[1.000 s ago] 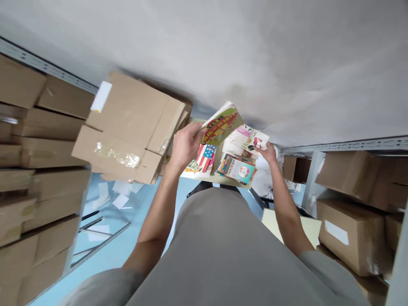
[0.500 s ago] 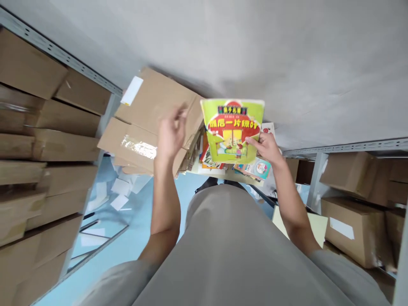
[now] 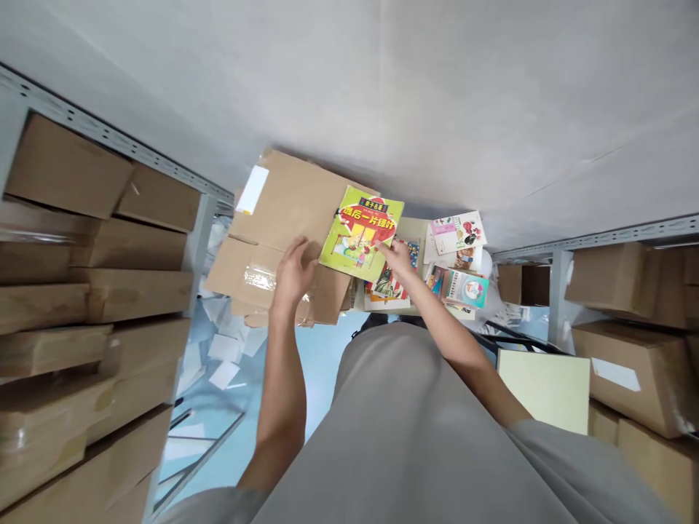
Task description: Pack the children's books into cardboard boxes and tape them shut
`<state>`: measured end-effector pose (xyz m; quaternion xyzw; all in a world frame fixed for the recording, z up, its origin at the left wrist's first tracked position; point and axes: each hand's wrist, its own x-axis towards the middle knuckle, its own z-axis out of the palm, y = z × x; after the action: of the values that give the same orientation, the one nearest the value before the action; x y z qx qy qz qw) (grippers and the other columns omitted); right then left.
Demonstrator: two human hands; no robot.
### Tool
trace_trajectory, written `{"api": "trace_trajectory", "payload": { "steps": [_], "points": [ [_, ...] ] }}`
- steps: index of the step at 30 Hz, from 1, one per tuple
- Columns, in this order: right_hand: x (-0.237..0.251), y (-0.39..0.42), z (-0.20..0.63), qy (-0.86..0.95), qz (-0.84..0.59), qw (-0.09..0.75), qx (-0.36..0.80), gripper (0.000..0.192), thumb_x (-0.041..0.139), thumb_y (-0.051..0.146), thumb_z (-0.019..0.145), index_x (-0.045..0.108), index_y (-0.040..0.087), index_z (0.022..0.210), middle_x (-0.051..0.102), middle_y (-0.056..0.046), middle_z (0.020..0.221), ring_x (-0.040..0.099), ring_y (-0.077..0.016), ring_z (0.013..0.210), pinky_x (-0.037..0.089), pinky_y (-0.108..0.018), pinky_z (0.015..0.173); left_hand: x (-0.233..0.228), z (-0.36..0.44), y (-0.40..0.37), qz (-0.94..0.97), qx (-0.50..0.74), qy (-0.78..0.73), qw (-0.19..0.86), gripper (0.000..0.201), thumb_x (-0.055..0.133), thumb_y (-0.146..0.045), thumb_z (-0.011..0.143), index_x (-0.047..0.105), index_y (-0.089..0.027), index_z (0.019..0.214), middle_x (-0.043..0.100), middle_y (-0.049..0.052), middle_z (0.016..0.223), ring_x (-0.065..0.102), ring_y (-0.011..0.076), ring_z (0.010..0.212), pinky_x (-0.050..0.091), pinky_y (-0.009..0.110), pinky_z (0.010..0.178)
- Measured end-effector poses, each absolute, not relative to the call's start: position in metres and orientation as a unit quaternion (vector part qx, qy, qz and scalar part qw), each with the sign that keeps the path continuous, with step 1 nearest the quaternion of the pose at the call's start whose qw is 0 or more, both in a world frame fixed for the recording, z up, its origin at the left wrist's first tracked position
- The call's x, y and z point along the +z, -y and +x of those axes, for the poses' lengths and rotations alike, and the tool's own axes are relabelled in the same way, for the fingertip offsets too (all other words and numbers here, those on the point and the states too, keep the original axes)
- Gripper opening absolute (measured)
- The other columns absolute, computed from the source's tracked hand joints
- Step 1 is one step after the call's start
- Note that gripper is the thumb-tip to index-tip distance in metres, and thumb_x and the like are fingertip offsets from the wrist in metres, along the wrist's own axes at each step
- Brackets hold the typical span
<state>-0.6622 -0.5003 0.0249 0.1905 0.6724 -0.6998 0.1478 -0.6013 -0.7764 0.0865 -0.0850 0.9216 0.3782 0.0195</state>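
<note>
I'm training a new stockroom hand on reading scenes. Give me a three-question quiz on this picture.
1. True or false: the right hand holds the green book.
2. What does the left hand rest on: A) the box, B) a shelf, C) the floor?
3. Fill in: the other books lie to the ____ of the green book.

Key: 1 true; 2 A; 3 right.

A plain grey-beige short-sleeved T-shirt (image 3: 415, 437) is worn, no print or logo seen; sleeves end approx. at upper arm. Forearms are left bare. No watch, rings or gloves are seen on left hand (image 3: 292, 273) or right hand (image 3: 397, 256).
</note>
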Motion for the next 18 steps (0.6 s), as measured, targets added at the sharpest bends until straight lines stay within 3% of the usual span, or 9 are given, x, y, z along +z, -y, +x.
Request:
{"api": "trace_trajectory", "payload": {
  "steps": [12, 18],
  "points": [
    [0.03, 0.494, -0.663, -0.674, 0.177, 0.139, -0.704, 0.057, 0.092, 0.075, 0.071, 0.072, 0.023, 0.087, 0.082, -0.004, 0.092, 0.073, -0.0232, 0.087, 0.058, -0.034, 0.079, 0.082, -0.598, 0.782, -0.063, 0.374, -0.924, 0.042, 0.053, 0.076, -0.026, 0.094, 0.076, -0.018, 0.146, 0.062, 0.02, 0.172, 0.056, 0.0398, 0.164, 0.042, 0.06, 0.142],
    [0.036, 0.493, -0.669, -0.717, 0.173, 0.143, -0.66, 0.051, 0.092, 0.07, 0.083, 0.069, 0.025, 0.084, 0.075, 0.001, 0.081, 0.072, -0.0242, 0.094, 0.057, -0.032, 0.081, 0.078, -0.597, 0.777, -0.061, 0.383, -0.921, 0.022, 0.054, 0.077, -0.027, 0.095, 0.074, -0.018, 0.148, 0.063, 0.021, 0.169, 0.056, 0.0404, 0.163, 0.039, 0.061, 0.143]
  ]
}}
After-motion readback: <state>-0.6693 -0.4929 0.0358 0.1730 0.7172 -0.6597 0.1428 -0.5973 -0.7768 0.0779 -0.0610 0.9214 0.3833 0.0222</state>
